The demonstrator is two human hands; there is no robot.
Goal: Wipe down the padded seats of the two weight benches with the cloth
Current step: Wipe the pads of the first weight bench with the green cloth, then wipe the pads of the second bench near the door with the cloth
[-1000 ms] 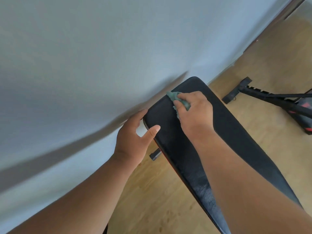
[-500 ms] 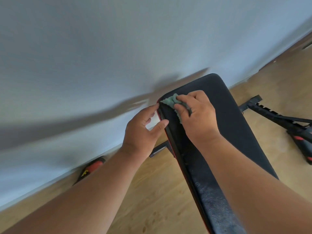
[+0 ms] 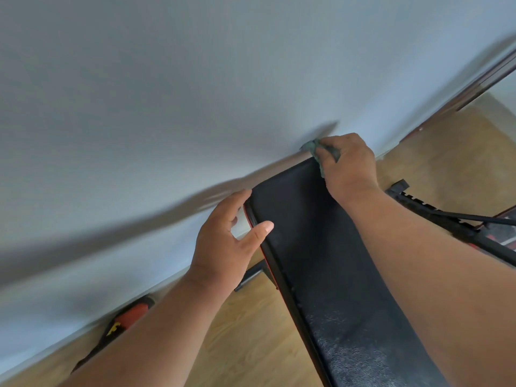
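Observation:
A black padded bench seat [image 3: 312, 247] with a red trim line runs from the lower right up to the wall. My right hand [image 3: 347, 166] grips a crumpled green cloth [image 3: 314, 148] at the pad's far right corner, close to the wall. My left hand [image 3: 226, 247] holds the pad's far left corner, with the thumb on top and the fingers round the edge. The near part of the pad shows a pale, dusty sheen.
A pale wall [image 3: 195, 93] stands directly behind the bench. A black metal frame with notches [image 3: 446, 219] lies on the wooden floor [image 3: 251, 344] at the right. A red and black object [image 3: 122, 325] lies by the skirting at the lower left.
My right hand has slid the cloth from the pad's far left corner across to its far right corner. My left hand keeps its hold on the left corner.

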